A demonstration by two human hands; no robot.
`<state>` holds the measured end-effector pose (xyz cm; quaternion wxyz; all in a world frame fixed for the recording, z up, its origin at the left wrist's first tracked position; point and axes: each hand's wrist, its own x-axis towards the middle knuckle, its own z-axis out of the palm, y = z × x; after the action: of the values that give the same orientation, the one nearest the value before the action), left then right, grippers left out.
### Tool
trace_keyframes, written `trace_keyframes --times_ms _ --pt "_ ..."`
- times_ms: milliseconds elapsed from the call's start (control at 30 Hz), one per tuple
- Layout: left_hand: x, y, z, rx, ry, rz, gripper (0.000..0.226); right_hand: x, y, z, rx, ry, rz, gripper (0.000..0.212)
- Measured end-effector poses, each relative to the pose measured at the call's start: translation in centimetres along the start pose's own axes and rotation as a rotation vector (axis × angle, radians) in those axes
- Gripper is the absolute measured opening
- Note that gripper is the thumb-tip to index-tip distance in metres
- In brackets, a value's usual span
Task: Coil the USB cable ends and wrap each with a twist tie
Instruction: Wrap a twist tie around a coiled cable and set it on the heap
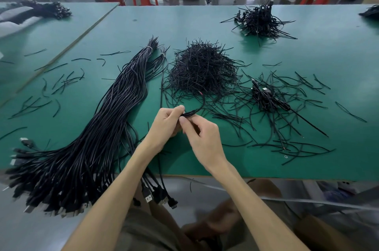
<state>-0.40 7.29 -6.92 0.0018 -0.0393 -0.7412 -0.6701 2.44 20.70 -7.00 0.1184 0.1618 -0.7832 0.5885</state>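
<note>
Over the near middle of the green table [205,25], both hands meet on one thin black USB cable [203,103]. The left hand [166,124] grips it with fingers curled and the thumb laid on top, and the right hand [202,136] pinches the same gathered strands between thumb and forefinger, just beside the left thumb. From the grip a short free length arcs up and to the right, ending in a bare tip with a touch of red (the loops inside the fingers are mostly hidden, so their number cannot be told). To the left lies a long thick bundle of black cables [92,138], bound at its far end, with its plugs fanned over the table's near edge. Beyond the hands sits a bristling heap of black twist ties [201,70], with loose ones scattered around. A few tied coils [264,97] lie to the right, and a bigger pile of coils [260,23] farther back.
</note>
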Motion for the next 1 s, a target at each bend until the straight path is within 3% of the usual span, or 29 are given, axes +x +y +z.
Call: trace_keyframes --times_ms 133,267,433,500,633,833,1000 --pt "0.0 -0.1 0.0 0.045 0.045 0.076 0.061 -0.1 -0.2 0.2 -0.023 0.001 -0.068 0.025" --pt "0.4 0.0 0.2 -0.024 0.030 0.148 0.049 -0.1 0.4 0.2 0.059 0.001 -0.049 0.023" --pt "1.0 0.9 -0.3 0.375 0.249 0.205 0.048 -0.1 0.9 0.1 0.051 0.018 -0.021 0.023" --pt "1.0 2.5 -1.6 0.364 0.135 0.125 0.046 -0.1 0.9 0.2 0.009 0.032 -0.051 0.024" --pt "0.9 5.6 -3.4 0.349 -0.383 -0.226 0.071 -0.1 1.1 0.1 -0.073 0.013 -0.091 0.021" --pt "1.2 7.1 -4.9 0.611 -0.492 -0.250 0.062 -0.2 0.7 0.3 -0.065 -0.043 -0.049 0.019" --pt "0.9 6.7 -5.1 0.583 -0.476 -0.044 0.023 0.1 0.9 -0.4 0.187 -0.046 0.149 0.029"
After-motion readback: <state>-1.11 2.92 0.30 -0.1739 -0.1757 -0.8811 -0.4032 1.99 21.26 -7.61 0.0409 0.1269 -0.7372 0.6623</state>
